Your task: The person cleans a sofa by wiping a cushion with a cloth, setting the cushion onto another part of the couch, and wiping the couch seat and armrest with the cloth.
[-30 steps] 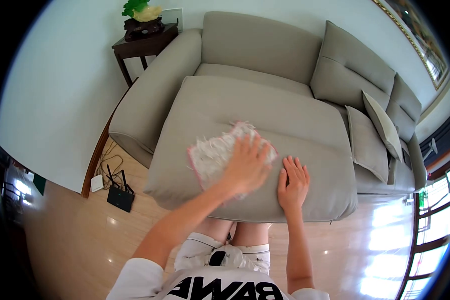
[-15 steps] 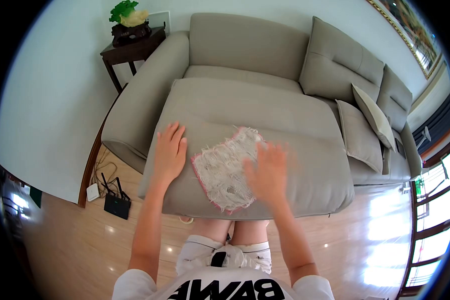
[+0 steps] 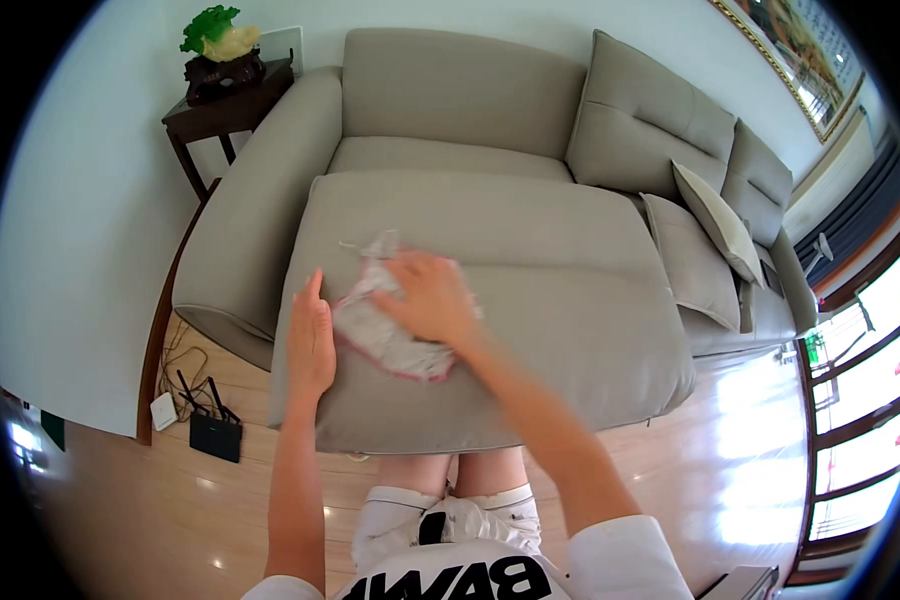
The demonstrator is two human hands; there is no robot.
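A shaggy whitish cleaning cloth (image 3: pixel 375 325) with a pink edge lies on the grey padded sofa section (image 3: pixel 530 330) in front of me. My right hand (image 3: pixel 430 295) presses flat on top of the cloth, its fingers stretched forward and slightly blurred. Part of the cloth is hidden beneath that palm. Just left of the cloth, my left hand (image 3: pixel 313 340) rests on its edge near the left side of the padded section, fingers straight and nothing in it.
Behind stands the grey sofa (image 3: pixel 460 90), with loose cushions (image 3: pixel 695 260) on its right. A dark side table (image 3: pixel 230 105) carries a green and cream ornament (image 3: pixel 220 40). On the floor at left lie a black router (image 3: pixel 215 435) and cables.
My right hand and the cloth have moved left across the padded surface, toward my left hand. My left hand has turned onto its edge. The whole view has shifted slightly.
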